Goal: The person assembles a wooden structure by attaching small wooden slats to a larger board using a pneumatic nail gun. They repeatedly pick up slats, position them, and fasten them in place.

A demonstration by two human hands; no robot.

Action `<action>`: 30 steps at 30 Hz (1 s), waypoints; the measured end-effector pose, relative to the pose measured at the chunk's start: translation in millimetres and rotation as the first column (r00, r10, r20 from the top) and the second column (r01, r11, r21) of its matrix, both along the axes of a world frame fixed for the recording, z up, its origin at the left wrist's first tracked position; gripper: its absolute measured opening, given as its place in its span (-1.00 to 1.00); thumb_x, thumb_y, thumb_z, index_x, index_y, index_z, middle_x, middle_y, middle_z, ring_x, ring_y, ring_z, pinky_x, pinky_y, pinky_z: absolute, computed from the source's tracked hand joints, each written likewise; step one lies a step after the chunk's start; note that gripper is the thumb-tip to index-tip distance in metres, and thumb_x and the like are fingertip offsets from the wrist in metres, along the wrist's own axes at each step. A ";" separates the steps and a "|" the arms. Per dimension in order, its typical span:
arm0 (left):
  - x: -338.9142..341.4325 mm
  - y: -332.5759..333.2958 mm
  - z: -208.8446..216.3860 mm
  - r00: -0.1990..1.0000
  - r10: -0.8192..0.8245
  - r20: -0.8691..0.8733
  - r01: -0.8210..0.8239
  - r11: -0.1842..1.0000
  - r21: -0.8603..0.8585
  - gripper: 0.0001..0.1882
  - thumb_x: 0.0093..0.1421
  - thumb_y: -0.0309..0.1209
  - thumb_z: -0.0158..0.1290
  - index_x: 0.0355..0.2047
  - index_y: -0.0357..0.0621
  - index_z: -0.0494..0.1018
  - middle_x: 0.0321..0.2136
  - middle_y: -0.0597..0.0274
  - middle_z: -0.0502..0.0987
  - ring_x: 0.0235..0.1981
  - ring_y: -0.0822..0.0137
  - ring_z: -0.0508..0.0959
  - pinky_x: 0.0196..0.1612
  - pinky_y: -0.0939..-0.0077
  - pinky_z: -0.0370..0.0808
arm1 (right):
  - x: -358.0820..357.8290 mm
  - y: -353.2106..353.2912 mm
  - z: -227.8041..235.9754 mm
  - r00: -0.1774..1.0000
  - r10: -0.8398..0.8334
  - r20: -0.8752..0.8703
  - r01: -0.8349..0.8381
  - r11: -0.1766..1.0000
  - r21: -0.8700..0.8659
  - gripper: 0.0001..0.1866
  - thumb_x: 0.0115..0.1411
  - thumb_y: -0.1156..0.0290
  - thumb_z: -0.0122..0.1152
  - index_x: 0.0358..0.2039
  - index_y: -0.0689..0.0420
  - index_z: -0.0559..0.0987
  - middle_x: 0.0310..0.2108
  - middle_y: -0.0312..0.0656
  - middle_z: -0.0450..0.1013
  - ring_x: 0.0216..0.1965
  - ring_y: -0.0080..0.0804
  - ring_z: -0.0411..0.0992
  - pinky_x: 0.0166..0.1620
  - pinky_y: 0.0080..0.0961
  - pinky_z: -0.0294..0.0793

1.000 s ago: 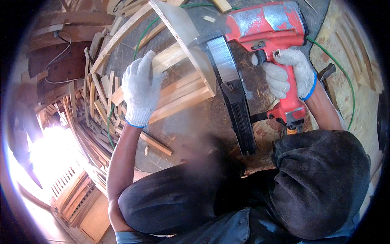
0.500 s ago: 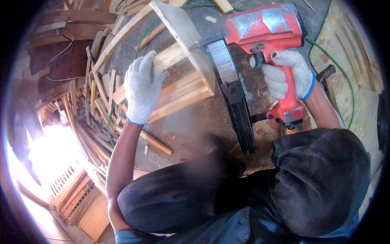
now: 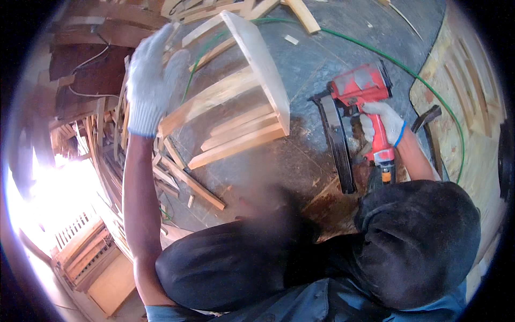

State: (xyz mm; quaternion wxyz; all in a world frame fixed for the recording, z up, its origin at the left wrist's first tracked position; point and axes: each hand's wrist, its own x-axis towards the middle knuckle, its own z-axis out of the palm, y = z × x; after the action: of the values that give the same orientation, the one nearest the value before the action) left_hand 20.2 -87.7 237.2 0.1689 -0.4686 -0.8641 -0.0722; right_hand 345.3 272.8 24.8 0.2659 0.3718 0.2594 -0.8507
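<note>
My right hand [image 3: 387,122], in a white glove with a blue cuff, is wrapped round the handle of a red nail gun [image 3: 362,85]. Its long black magazine [image 3: 338,142] points down toward my knees. To its left, a wooden assembly stands on the floor: a pale upright board [image 3: 257,67] with several wooden strips [image 3: 241,137] running leftward from it. My gloved left hand [image 3: 150,80], smeared by motion, is raised beside the left ends of those strips. Its fingers stretch out with the thumb apart, and I see nothing in it.
A green air hose [image 3: 375,51] curves across the grey floor [image 3: 316,59] and down the right side. Loose wood strips [image 3: 193,188] and offcuts are heaped at left. A wooden plank [image 3: 303,16] lies at the top. My dark-clad knees [image 3: 418,236] are close below the nail gun.
The nail gun has moved away from the upright board, down and right, and looks smaller. My left hand has let go of a wooden strip and moved up and left.
</note>
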 end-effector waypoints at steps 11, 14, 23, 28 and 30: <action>28.1 -20.1 31.9 0.609 0.239 0.757 -0.302 0.951 -0.057 -0.55 0.39 -0.05 0.08 0.03 -0.13 0.63 -0.04 0.07 0.68 -0.09 0.28 0.66 0.00 0.38 0.54 | 6.0 11.2 6.8 0.982 0.189 -0.002 -0.152 0.797 0.585 -0.65 0.31 0.18 0.30 -0.10 0.20 0.56 -0.40 -0.18 0.57 -0.50 -0.41 0.53 -0.42 -0.41 0.58; 48.0 -6.1 1.0 0.977 0.120 0.179 -0.107 0.991 -0.081 -0.46 0.30 -0.11 0.16 0.21 -0.09 0.50 0.03 -0.07 0.60 -0.01 0.09 0.61 0.14 0.20 0.49 | 5.1 11.4 3.9 0.984 0.176 -0.020 -0.125 0.770 0.626 -0.66 0.32 0.19 0.29 -0.12 0.23 0.57 -0.38 -0.18 0.57 -0.47 -0.43 0.54 -0.39 -0.44 0.57; 49.8 -4.9 -16.1 0.636 0.228 0.737 -0.142 0.974 -0.179 -0.22 0.22 -0.07 0.26 0.36 -0.13 0.32 0.20 -0.07 0.51 0.25 0.03 0.50 0.31 0.24 0.39 | 8.9 12.8 -1.1 0.785 0.517 0.340 -0.346 -0.089 0.934 -0.48 0.27 -0.05 0.21 -0.21 0.26 0.62 -0.30 0.09 0.61 -0.31 -0.03 0.61 -0.18 -0.10 0.57; 44.8 -4.8 -4.2 0.523 0.171 0.835 -0.138 0.984 -0.115 -0.57 0.28 -0.28 0.19 0.08 -0.28 0.55 -0.24 0.32 0.56 -0.19 0.49 0.49 -0.04 0.48 0.48 | -23.8 -24.2 136.9 0.732 0.602 0.319 -0.199 -0.259 0.945 -0.50 0.30 -0.11 0.10 -0.22 0.12 0.66 -0.30 0.09 0.61 -0.19 0.13 0.59 -0.09 0.01 0.54; 45.8 -6.6 -18.0 0.537 0.154 0.829 -0.187 0.980 -0.062 -0.66 0.27 -0.38 0.13 -0.01 -0.31 0.58 -0.23 0.35 0.55 -0.17 0.47 0.50 -0.02 0.48 0.47 | -33.4 -45.0 132.8 0.620 0.782 0.067 0.095 -0.159 0.983 -0.49 0.32 -0.11 0.09 -0.22 0.11 0.69 -0.34 0.04 0.62 -0.23 0.08 0.61 -0.12 -0.10 0.58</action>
State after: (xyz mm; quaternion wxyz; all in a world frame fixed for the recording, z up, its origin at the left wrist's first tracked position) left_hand 66.0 -94.3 219.2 -0.2440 -0.2896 -0.8813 -0.2826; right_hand 311.9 227.7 157.5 0.0672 0.0513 0.9375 -0.3377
